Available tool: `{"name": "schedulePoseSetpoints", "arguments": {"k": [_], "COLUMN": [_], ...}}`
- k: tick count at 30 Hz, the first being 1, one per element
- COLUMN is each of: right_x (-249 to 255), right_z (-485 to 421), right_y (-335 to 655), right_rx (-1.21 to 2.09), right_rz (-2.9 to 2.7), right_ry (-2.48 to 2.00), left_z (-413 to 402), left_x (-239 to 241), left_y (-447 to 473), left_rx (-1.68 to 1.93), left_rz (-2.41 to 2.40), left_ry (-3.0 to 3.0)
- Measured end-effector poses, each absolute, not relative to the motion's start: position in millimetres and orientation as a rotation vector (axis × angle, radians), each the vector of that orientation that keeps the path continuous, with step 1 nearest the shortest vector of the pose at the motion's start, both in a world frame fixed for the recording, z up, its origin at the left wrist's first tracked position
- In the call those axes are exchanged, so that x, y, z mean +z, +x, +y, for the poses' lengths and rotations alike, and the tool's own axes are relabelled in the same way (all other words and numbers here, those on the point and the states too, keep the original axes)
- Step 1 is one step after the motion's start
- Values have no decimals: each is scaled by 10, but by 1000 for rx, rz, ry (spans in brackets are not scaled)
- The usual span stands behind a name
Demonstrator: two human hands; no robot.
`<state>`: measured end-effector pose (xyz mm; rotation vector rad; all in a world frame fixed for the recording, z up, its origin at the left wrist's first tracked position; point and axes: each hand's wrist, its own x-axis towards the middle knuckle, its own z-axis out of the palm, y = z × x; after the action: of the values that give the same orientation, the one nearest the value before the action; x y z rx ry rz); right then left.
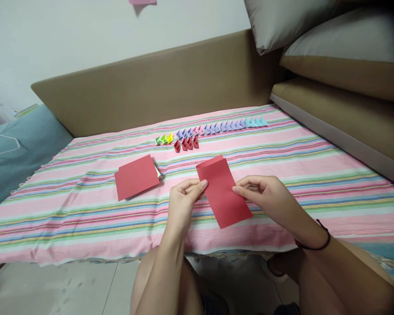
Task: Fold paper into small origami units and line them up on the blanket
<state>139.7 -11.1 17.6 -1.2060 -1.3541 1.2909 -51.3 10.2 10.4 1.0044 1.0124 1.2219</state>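
A red sheet of paper, folded over into a narrow rectangle, is held up above the striped cloth. My left hand pinches its left edge between thumb and fingers. On the opposite edge my right hand has the same kind of pinch. A second layer shows at the top, slightly offset from the front one. To the left lies a stack of red paper, with pale sheet edges peeking out at its right side. Beyond my hands stand several small dark red folded paper pieces in a short row.
A longer row of folded pieces in purple, pink and light blue runs behind, with green and yellow ones at its left. A brown backboard closes the far side. Cushions are piled at right; a blue cushion is left.
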Motion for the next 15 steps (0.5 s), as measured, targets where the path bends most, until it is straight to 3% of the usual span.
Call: {"name": "schedulePoseSetpoints", "arguments": {"k": [15], "right_x": [200], "right_z": [-115], "right_y": [1400], "right_rx": [1273], "right_rz": [-1408], "right_ry": [-1241], "left_z": [125], "left_x": [120], "left_y": [-513], "left_rx": [1420], "left_rz": [982], "left_ry": [909]}}
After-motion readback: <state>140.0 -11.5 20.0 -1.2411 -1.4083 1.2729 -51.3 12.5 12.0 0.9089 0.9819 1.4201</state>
